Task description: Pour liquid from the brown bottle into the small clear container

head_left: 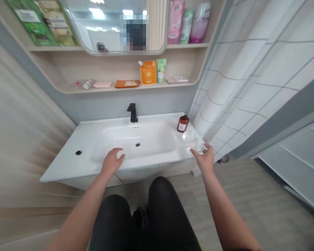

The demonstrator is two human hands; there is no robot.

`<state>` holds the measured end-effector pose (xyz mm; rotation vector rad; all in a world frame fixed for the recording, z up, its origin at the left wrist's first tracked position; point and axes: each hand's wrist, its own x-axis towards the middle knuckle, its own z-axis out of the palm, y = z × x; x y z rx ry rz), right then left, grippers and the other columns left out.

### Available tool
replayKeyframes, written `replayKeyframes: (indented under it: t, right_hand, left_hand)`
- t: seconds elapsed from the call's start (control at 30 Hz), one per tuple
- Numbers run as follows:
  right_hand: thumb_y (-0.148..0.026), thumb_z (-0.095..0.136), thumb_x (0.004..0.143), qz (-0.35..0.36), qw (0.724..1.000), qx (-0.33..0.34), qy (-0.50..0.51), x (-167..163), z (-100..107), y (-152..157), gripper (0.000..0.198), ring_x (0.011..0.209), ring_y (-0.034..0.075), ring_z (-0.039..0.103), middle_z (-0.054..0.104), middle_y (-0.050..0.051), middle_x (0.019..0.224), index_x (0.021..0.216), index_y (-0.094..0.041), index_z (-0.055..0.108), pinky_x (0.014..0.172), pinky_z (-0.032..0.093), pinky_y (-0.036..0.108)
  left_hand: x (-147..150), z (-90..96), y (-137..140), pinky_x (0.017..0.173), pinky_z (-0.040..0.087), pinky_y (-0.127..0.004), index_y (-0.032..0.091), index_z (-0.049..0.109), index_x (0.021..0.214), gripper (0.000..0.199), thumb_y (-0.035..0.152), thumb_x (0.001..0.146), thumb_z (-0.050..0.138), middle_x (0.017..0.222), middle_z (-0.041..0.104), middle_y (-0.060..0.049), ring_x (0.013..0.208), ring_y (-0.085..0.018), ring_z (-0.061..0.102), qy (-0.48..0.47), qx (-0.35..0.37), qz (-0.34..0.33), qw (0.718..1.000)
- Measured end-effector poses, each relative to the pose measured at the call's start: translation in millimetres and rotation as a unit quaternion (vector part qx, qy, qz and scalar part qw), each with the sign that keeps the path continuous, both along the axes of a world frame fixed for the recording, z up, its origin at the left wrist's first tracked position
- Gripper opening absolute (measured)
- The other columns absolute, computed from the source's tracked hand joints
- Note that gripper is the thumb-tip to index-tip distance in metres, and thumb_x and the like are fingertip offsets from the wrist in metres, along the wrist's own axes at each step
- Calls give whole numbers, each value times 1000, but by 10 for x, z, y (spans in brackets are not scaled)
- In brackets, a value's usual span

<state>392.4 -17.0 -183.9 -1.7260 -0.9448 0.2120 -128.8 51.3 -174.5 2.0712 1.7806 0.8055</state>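
My left hand (113, 161) hovers over the front rim of the white washbasin (68, 164), thumb and fingers apart, with nothing in it. At the right end of the counter, my right hand (204, 157) has its thumb and fingers around the near edge of a clear plastic item (192, 140). Its see-through surface makes the exact kind hard to tell. Just behind that item stands a brown bottle (183, 124) with a white label. A black faucet (132, 113) rises at the back of the basin, behind the dark drain (137, 144).
Above the basin, a shelf (94, 90) holds an orange pouch (148, 72), a green tube (161, 69) and small packs. Taller bottles (176, 22) flank the mirror (104, 24). A white tiled wall (232, 87) bounds the right side; a black round hole (78, 152) marks the counter's left.
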Motion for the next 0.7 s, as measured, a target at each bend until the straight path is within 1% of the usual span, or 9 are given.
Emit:
replayKeyframes:
  t: [0.03,0.1,0.2,0.3,0.37,0.43,0.5,0.6,0.7]
  right_hand:
    - [-70,92,61,-30,999,-5,-11,104,-63,66,91,99,34,73,75,15,116,129,-19,59,90,60,49]
    - [-71,91,62,-65,997,-4,-44,245,-189,180,90,97,33,71,74,14,114,128,-19,59,89,59,48]
    - [-74,91,67,-80,993,-5,-82,312,-335,272,88,93,31,68,72,13,112,128,-19,59,87,58,46]
    - [-76,91,69,-82,992,-34,-88,294,-371,272,91,89,30,67,71,13,109,131,-18,59,86,59,47]
    - [-77,91,70,-70,991,-55,-96,282,-338,246,95,97,34,69,71,16,117,137,-18,57,91,60,50]
    - [-76,91,72,-36,992,-63,-107,286,-280,214,100,114,39,70,69,22,135,146,-19,54,101,59,53]
    - [-74,91,76,-4,991,-50,-128,303,-211,183,105,131,43,66,62,27,150,155,-19,50,111,56,56]
    - [-73,87,83,5,981,-10,-194,332,-97,132,107,145,47,59,57,30,157,162,-14,46,123,48,65]
    - [-68,82,89,9,966,28,-257,323,35,70,98,151,49,53,56,29,158,162,-12,47,128,43,71]
  left_hand:
    - [-77,-52,65,131,47,-54,19,75,132,45,44,100,59,144,75,-16,140,-37,67,29,6,21,999]
    - [-199,-151,162,132,46,-53,17,73,137,51,48,101,56,146,74,-18,143,-38,66,72,6,50,996]
    - [-302,-287,230,132,46,-52,16,70,144,59,55,102,54,148,73,-18,144,-37,65,98,-15,68,993]
    - [-329,-366,230,132,46,-53,18,69,147,64,61,102,54,150,72,-16,144,-38,65,120,-46,70,989]
    - [-319,-374,214,131,47,-54,18,69,148,66,62,101,56,150,73,-16,144,-39,65,140,-69,71,985]
    - [-302,-355,200,130,48,-55,17,70,148,67,62,101,56,151,73,-17,145,-40,65,149,-81,74,983]
    - [-285,-330,195,129,48,-55,16,70,148,66,61,102,56,151,73,-18,144,-40,65,145,-79,79,983]
    - [-256,-316,198,129,49,-54,15,71,147,64,59,102,57,151,73,-18,144,-40,65,125,-61,85,987]
    - [-197,-319,188,128,49,-53,15,73,143,60,56,101,58,149,74,-18,142,-39,67,92,-40,95,990]
